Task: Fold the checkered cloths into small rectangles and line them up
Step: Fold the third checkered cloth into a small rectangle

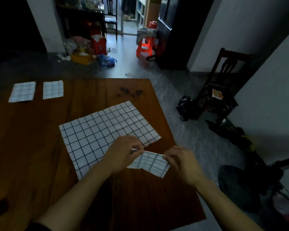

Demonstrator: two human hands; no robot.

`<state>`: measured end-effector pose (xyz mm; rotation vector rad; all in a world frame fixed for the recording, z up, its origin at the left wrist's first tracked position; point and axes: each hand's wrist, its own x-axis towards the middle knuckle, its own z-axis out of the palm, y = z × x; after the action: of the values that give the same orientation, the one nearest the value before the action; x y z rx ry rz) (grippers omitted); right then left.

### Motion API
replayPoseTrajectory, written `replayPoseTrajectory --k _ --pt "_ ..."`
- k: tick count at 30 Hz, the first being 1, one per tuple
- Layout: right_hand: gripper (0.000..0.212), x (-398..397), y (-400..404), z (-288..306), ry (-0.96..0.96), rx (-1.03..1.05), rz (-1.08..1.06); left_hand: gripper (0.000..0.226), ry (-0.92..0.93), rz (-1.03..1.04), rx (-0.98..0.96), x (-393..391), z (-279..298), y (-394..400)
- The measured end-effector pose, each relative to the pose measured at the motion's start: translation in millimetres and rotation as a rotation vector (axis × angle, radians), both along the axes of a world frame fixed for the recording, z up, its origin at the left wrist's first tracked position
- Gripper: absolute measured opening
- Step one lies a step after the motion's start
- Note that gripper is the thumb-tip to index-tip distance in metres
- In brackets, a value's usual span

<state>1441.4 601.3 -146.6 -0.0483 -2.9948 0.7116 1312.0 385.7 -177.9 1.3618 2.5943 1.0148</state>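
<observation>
Head view: both hands [123, 152] [182, 162] pinch folded cloth [150, 161].

One camera sits on the person's head and looks forward and down. The brown worktop [32, 147] fills the lower left of the frame, close up (very wide lens). The room's floor [182, 90] stretches away in the upper part.

A lived-in home — wooden dining table [40, 147], dark chair [223, 84], red plastic stools [144, 46], floor clutter.
</observation>
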Motion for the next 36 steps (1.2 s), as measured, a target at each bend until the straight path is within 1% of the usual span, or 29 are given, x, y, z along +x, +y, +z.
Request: replayPoseTrajectory --k 2,3,8,11,13,14,16,18,20,22,25,28,31,36 --pt "0.022 6.2 4.0 5.5 0.025 -0.022 -0.004 0.014 0.029 0.047 -0.006 7.8 11.2 -6.2" --pt "0.022 10.1 6.4 9.0 0.029 -0.035 -0.01 0.012 0.044 0.07 -0.012 13.3 17.6 -9.8" --pt "0.01 27.3 18.9 27.0 0.088 -0.058 0.062 0.022 0.071 0.149 0.008 50.1 49.6 -26.4" --pt "0.014 39.0 21.8 33.9 0.104 -0.068 0.108 0.016 0.1 0.224 -0.015 77.6 66.3 -30.1" --pt "0.012 43.8 21.9 35.3 0.165 -0.098 0.135 0.006 0.12 0.285 -0.05 96.2 77.9 -33.9" --pt "0.012 45.0 20.5 37.0 0.187 -0.104 0.154 0.005 0.126 0.322 -0.069 104.1 83.2 -37.2" --pt "0.012 45.7 14.9 45.5 0.206 -0.136 0.18 0.01 0.124 0.407 -0.095 118.6 95.1 -45.5" --pt "0.007 43.5 6.1 58.9 0.261 -0.19 0.202 0.011 0.118 0.481 -0.11 131.4 109.0 -55.4" --pt "0.002 39.9 -5.7 71.8 0.338 -0.229 0.237 0.01 0.124 0.549 -0.14 145.2 123.3 -65.9" --pt "0.007 38.4 -18.7 81.2 0.387 -0.263 0.283 0.012 0.137 0.608 -0.167 159.5 134.8 -77.5" --pt "0.009 41.5 -41.6 92.3 0.411 -0.317 0.344 0.02 0.134 0.679 -0.185 182.5 149.4 -98.2" --pt "0.007 45.4 -67.7 97.0 0.401 -0.308 0.42 0.021 0.109 0.732 -0.174 201.6 156.0 -126.7" --pt "0.005 49.2 -97.6 98.3 0.37 -0.293 0.49 0.021 0.098 0.773 -0.113 219.6 157.2 -160.4" --pt "0.008 65.9 -166.7 97.7 0.316 -0.236 0.585 0.016 0.106 0.801 -0.039 257.3 148.6 -230.1"
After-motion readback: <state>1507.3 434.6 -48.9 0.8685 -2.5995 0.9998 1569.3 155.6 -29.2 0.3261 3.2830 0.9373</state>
